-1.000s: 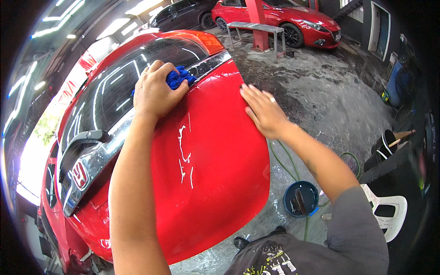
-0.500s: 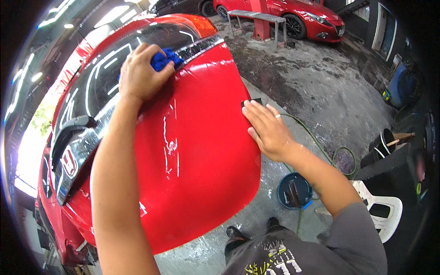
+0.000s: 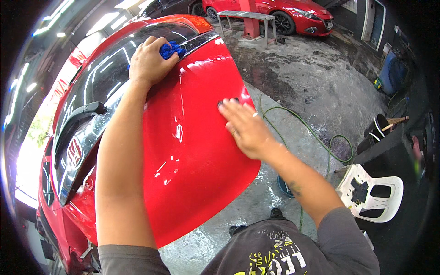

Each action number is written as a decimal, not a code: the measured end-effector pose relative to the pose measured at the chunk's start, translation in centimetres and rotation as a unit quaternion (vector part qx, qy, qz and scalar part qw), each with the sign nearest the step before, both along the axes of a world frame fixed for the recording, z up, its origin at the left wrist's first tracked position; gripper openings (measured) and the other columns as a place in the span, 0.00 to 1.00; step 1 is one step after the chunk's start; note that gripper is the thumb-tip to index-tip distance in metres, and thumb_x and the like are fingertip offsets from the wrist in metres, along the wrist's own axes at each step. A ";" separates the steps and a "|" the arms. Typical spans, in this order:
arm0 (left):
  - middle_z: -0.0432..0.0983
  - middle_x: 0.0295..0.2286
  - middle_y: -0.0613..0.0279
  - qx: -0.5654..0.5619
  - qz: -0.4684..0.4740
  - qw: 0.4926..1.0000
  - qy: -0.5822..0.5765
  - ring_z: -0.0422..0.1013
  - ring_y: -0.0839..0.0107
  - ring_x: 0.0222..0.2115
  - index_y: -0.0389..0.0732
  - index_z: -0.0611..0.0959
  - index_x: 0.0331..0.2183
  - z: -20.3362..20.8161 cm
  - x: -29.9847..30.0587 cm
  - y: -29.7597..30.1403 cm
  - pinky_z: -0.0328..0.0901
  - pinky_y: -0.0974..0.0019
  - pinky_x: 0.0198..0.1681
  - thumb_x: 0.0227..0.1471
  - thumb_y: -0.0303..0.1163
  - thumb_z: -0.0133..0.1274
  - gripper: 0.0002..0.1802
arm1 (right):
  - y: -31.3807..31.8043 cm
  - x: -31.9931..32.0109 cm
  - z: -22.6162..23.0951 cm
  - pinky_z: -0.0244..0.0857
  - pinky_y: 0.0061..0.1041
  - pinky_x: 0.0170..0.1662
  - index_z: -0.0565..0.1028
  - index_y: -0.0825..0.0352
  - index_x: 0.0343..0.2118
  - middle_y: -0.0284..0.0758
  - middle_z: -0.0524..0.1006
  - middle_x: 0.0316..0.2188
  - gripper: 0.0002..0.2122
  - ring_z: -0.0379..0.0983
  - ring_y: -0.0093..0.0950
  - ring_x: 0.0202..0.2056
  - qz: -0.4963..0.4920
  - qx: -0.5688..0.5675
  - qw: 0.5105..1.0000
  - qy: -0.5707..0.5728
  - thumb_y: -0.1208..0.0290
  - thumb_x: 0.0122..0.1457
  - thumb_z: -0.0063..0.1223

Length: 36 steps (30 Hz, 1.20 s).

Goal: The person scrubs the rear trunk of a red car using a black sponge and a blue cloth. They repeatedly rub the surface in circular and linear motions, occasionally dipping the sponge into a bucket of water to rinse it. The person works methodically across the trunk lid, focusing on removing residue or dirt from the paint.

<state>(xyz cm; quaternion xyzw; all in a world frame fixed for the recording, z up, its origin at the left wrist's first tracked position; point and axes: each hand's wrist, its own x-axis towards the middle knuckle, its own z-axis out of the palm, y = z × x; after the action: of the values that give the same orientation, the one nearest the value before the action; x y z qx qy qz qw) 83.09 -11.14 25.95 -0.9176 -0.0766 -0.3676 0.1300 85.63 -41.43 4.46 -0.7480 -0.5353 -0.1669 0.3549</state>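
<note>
The red rear tailgate of a car fills the middle, glossy with wet-looking streaks. My left hand is closed on a bunched blue cloth at the upper edge of the red panel, by the dark rear window. My right hand lies over the panel's right side, slightly smeared by motion. Under its outstretched fingers a small dark flat pad peeks out; its exact kind is hidden. A rear wiper rests on the glass to the left of my left arm.
A green hose curls over the wet grey floor. Behind my right forearm a dark bucket shows in part. A white plastic chair stands at the right, near a black bucket. Farther off are a metal bench and another red car.
My right hand has moved left from the panel's right edge onto its surface, with the dark pad. The left hand stays near the window with the cloth; the view has shifted slightly.
</note>
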 end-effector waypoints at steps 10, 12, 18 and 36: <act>0.84 0.49 0.52 -0.001 -0.022 1.000 0.002 0.79 0.46 0.55 0.47 0.90 0.51 -0.1 -0.1 0.1 0.73 0.44 0.60 0.53 0.55 0.65 0.29 | 5.6 -0.4 0.6 0.38 0.57 0.81 0.60 0.66 0.78 0.49 0.53 0.81 0.31 0.47 0.48 0.82 -0.071 -0.011 0.997 -0.031 0.54 0.80 0.43; 0.84 0.51 0.52 0.007 -0.039 0.999 -0.019 0.79 0.46 0.56 0.48 0.90 0.52 -0.3 0.1 0.7 0.73 0.44 0.61 0.53 0.56 0.65 0.31 | 8.8 4.1 3.8 0.41 0.56 0.81 0.61 0.66 0.78 0.50 0.55 0.81 0.31 0.47 0.48 0.81 -0.070 0.016 0.997 0.040 0.50 0.82 0.36; 0.84 0.54 0.51 -0.005 -0.036 0.999 -0.002 0.78 0.45 0.58 0.49 0.90 0.53 -0.8 -0.7 0.8 0.73 0.43 0.62 0.52 0.57 0.66 0.32 | 1.5 -11.8 -2.5 0.45 0.56 0.80 0.62 0.71 0.76 0.53 0.59 0.79 0.32 0.53 0.54 0.79 -0.030 -0.066 0.997 -0.028 0.54 0.78 0.45; 0.82 0.55 0.54 -0.043 -0.049 0.998 0.010 0.78 0.47 0.59 0.51 0.90 0.55 -0.3 -1.3 0.2 0.73 0.46 0.63 0.51 0.56 0.67 0.32 | 7.7 -10.6 1.8 0.40 0.72 0.77 0.59 0.68 0.78 0.48 0.54 0.82 0.32 0.47 0.48 0.82 -0.102 -0.065 0.991 -0.051 0.55 0.78 0.45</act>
<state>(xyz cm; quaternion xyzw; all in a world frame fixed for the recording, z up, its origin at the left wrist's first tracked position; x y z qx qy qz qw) 81.79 -10.91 25.69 -0.9287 -0.0455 -0.3608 0.0730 75.05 -33.76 6.29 -0.8107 -0.4832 -0.2049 0.2594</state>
